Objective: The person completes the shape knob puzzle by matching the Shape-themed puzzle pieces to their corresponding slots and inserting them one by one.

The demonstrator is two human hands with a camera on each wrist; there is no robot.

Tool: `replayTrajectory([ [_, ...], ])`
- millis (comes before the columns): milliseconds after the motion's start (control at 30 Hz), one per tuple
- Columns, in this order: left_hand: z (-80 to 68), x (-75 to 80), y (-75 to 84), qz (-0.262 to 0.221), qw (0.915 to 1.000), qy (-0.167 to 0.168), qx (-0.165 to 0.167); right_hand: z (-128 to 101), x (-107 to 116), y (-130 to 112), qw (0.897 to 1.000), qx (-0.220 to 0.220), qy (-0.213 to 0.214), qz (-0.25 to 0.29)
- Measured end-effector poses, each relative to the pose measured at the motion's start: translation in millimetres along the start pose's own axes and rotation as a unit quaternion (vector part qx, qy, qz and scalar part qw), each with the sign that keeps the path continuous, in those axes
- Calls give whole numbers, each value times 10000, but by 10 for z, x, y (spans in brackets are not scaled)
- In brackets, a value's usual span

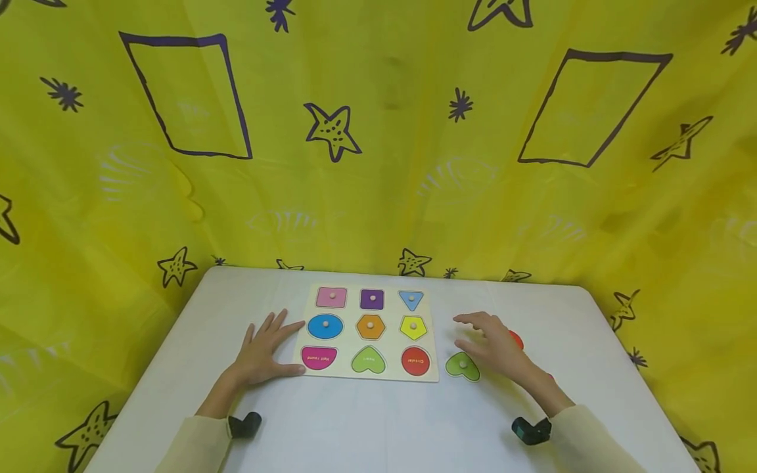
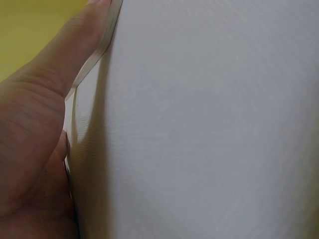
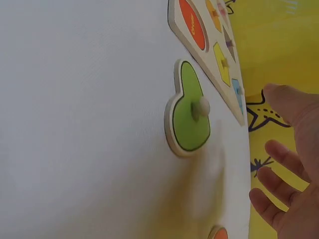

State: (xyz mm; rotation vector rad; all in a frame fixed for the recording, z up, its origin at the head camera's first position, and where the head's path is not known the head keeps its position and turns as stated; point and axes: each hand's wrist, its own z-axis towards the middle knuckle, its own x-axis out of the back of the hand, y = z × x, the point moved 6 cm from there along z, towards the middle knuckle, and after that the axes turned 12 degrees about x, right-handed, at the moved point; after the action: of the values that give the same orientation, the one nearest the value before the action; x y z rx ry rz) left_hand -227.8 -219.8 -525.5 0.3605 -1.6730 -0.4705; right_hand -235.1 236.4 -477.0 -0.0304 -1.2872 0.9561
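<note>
On the white table (image 1: 378, 427), the person's left hand (image 1: 263, 351) is lying flat with fingers spread, its thumb and fingertips touching the left edge of the wooden shape puzzle board (image 1: 434, 368). The right hand (image 1: 493, 345) is hovering with fingers loosely extended, holding nothing, just above and beside a loose green heart piece (image 1: 462, 366) that is lying on the table right of the board, apart from it. A red piece (image 1: 517, 339) is peeking out behind that hand. In the board, the near row is showing a pink half round (image 1: 319, 357), an empty green heart recess (image 1: 368, 360) and an empty red circle recess (image 1: 416, 360); farther rows are holding knobbed pieces: blue circle (image 1: 325, 326), orange hexagon (image 1: 370, 326), yellow pentagon (image 1: 412, 327), pink rectangle (image 1: 332, 297), purple square (image 1: 372, 299), blue triangle (image 1: 411, 299).
</note>
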Motion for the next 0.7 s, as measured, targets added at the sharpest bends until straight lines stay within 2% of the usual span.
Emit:
replayTrajectory([
  [133, 1, 1, -6, 27, 10000, 13, 2, -175, 191, 12, 9990, 269, 312, -168],
  [233, -1, 6, -5, 37, 10000, 23, 14, -318, 325, 32, 9978, 258, 506, -345],
  [500, -10, 6, 4, 47, 10000, -30, 60, -708, 606, 158, 9955, -390, 720, -476],
  [700, -6, 2, -5, 41, 10000, -3, 26, -977, 653, 319, 9910, -1024, 641, -575],
])
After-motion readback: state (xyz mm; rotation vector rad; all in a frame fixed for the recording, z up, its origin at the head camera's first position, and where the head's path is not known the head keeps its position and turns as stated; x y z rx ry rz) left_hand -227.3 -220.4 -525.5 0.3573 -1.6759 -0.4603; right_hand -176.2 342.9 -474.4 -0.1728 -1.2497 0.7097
